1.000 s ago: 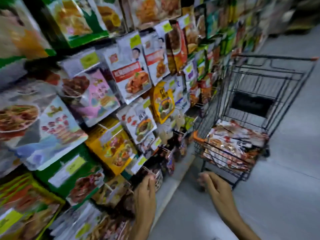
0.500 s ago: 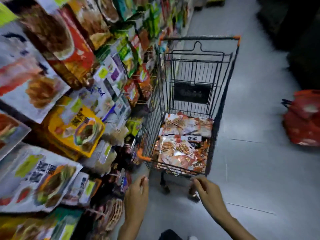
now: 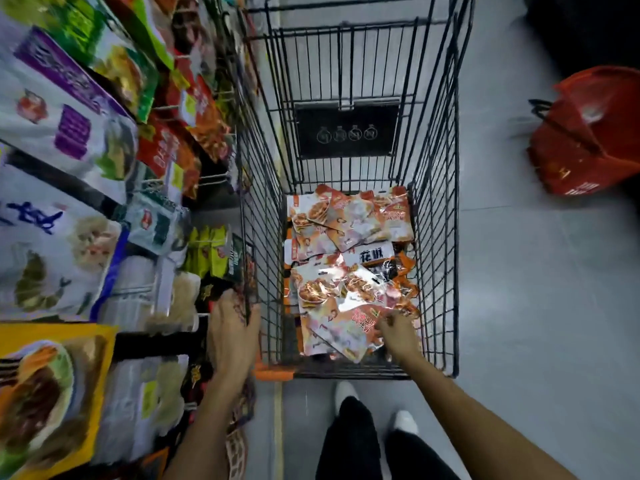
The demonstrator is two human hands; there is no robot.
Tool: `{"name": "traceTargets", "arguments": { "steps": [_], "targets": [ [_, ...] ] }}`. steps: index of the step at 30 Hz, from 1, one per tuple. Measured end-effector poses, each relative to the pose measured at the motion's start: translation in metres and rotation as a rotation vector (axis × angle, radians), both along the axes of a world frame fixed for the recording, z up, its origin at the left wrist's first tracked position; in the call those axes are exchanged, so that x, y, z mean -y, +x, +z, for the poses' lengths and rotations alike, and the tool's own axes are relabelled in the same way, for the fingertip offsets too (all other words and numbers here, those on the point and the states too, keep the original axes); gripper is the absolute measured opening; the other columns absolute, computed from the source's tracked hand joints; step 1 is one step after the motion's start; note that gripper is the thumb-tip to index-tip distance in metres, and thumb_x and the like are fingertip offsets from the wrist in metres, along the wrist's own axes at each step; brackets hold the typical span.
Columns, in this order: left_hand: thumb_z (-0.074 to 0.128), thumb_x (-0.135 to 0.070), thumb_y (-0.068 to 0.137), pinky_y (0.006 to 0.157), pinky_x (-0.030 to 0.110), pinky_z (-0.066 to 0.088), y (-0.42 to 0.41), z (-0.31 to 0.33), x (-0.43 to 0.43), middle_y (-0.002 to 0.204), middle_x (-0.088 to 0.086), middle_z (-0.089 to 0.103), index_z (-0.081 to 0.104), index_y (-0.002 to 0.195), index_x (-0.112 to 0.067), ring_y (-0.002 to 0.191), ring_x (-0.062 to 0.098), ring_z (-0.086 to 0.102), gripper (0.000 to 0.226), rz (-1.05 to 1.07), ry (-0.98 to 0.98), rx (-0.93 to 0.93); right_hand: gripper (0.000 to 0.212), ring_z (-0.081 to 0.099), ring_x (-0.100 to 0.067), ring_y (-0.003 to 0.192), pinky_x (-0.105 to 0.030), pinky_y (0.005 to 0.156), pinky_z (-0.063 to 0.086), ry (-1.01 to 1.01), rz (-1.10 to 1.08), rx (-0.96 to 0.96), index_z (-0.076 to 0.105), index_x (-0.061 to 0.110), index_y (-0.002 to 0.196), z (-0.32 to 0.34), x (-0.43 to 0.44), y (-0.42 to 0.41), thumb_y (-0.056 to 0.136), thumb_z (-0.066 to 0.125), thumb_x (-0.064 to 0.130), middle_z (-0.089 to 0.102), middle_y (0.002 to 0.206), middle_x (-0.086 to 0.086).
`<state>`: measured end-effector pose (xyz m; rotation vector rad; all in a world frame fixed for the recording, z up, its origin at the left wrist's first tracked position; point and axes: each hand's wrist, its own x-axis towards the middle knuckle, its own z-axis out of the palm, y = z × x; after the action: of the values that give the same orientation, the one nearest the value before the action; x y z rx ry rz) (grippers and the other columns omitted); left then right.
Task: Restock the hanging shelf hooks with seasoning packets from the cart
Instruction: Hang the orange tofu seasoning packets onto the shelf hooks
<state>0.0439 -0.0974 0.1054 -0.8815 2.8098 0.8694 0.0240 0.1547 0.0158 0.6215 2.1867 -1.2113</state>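
Several orange-and-white seasoning packets (image 3: 346, 237) lie heaped in the near end of the black wire cart (image 3: 440, 202). My right hand (image 3: 398, 336) is inside the cart, its bent fingers and thumb pinching the top seasoning packet (image 3: 341, 329) at its right side. My left hand (image 3: 232, 327) lies against the cart's left wall near the orange corner bumper (image 3: 273, 374). Its fingers point toward dark packets (image 3: 211, 292) on the shelf hooks, and blur hides whether it grips anything. The hanging shelf (image 3: 104, 202) full of packets runs down the left.
Red shopping baskets (image 3: 588, 133) sit stacked on the grey floor at the right. My legs and white shoes (image 3: 346, 389) stand just behind the cart. Bare metal hooks (image 3: 214, 180) stick out from the shelf beside the cart's left wall.
The view swung from the shelf down onto the cart. My right hand moved from behind the cart into it and onto the top packet. My left hand rose to the cart's left wall.
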Motion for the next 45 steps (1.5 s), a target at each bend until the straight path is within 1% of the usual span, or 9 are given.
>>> {"name": "traceTargets", "arguments": {
  "steps": [4,8,13,18,22,27,36,41,45],
  "targets": [
    [0.058,-0.029,0.093,0.099,0.042,0.04,-0.029,-0.041,0.014,0.14,0.018,0.046,0.034,0.143,-0.004,0.126,0.034,0.046,0.061,0.007,0.042,0.05,0.017,0.053,-0.019,0.078,-0.029,0.07,0.044,-0.034,-0.096,0.194,0.055,0.004,0.098,-0.051,0.014,-0.011,0.099,0.048,0.02,0.057,0.088,-0.009],
    [0.058,-0.021,0.094,0.099,0.043,0.041,-0.035,-0.068,0.02,0.131,0.021,0.053,0.041,0.138,-0.001,0.122,0.037,0.049,0.051,-0.019,0.1,0.008,0.05,0.053,-0.036,0.117,-0.045,0.099,0.046,-0.037,-0.232,0.339,0.046,-0.006,0.131,-0.092,0.024,-0.016,0.095,0.059,0.025,0.052,0.132,-0.024],
    [0.046,-0.02,0.099,0.103,0.051,0.038,-0.032,-0.084,0.027,0.138,0.024,0.049,0.043,0.137,0.002,0.13,0.04,0.043,0.045,-0.059,0.094,0.036,0.086,0.042,-0.04,0.13,-0.047,0.107,0.04,0.036,-0.479,0.352,0.026,-0.005,0.142,-0.115,0.04,-0.021,0.081,0.076,0.029,0.037,0.144,-0.026],
    [0.045,-0.017,0.099,0.089,0.034,0.044,-0.029,-0.079,0.026,0.118,0.02,0.06,0.054,0.121,0.001,0.111,0.034,0.055,0.029,-0.089,0.106,-0.031,0.078,0.056,-0.036,0.111,-0.041,0.096,0.05,0.04,-0.566,0.406,0.035,-0.011,0.132,-0.127,0.047,-0.02,0.08,0.076,0.031,0.055,0.12,-0.022],
    [0.046,-0.016,0.099,0.07,0.008,0.038,-0.028,-0.073,0.025,0.102,0.008,0.062,0.056,0.119,-0.003,0.091,0.016,0.055,0.026,-0.11,0.127,-0.076,0.039,0.06,-0.031,0.092,-0.039,0.088,0.052,-0.069,-0.663,0.371,0.057,-0.004,0.107,-0.125,0.048,-0.021,0.082,0.074,0.02,0.062,0.106,-0.02],
    [0.047,-0.012,0.099,0.055,0.019,0.038,-0.026,-0.066,0.025,0.076,-0.001,0.056,0.057,0.11,-0.004,0.065,0.013,0.054,0.018,-0.135,0.129,-0.116,0.021,0.061,-0.031,0.094,-0.046,0.092,0.051,-0.246,-0.714,0.232,0.058,0.002,0.111,-0.101,0.051,-0.029,0.091,0.061,0.009,0.064,0.112,-0.019],
    [0.06,-0.019,0.092,0.099,0.037,0.039,-0.035,-0.017,0.018,0.134,0.015,0.051,0.044,0.137,-0.004,0.124,0.028,0.048,0.049,-0.141,-0.007,-0.224,0.02,0.069,-0.027,0.082,-0.04,0.067,0.057,-0.385,-0.611,-0.005,0.052,0.005,0.112,-0.005,0.029,-0.043,0.093,0.056,0.01,0.065,0.103,-0.017],
    [0.069,-0.056,0.068,0.09,0.024,0.045,-0.069,0.017,0.011,0.119,-0.008,0.062,0.053,0.125,-0.021,0.107,0.005,0.058,0.069,-0.156,0.548,0.012,0.019,0.071,-0.027,0.086,-0.037,0.072,0.06,-0.747,-0.378,-0.005,0.057,0.004,0.104,0.062,0.042,-0.053,0.086,0.061,0.006,0.067,0.1,-0.017],
    [0.084,-0.038,0.051,0.081,0.031,0.054,-0.07,0.018,0.022,0.096,0.002,0.075,0.07,0.101,-0.017,0.085,0.013,0.072,0.056,-0.039,0.935,0.158,0.033,0.066,-0.03,0.103,-0.042,0.093,0.053,-0.92,-0.191,-0.008,0.06,0.003,0.11,0.084,0.075,-0.061,0.079,0.066,0.008,0.069,0.106,-0.016]
  ]
}}
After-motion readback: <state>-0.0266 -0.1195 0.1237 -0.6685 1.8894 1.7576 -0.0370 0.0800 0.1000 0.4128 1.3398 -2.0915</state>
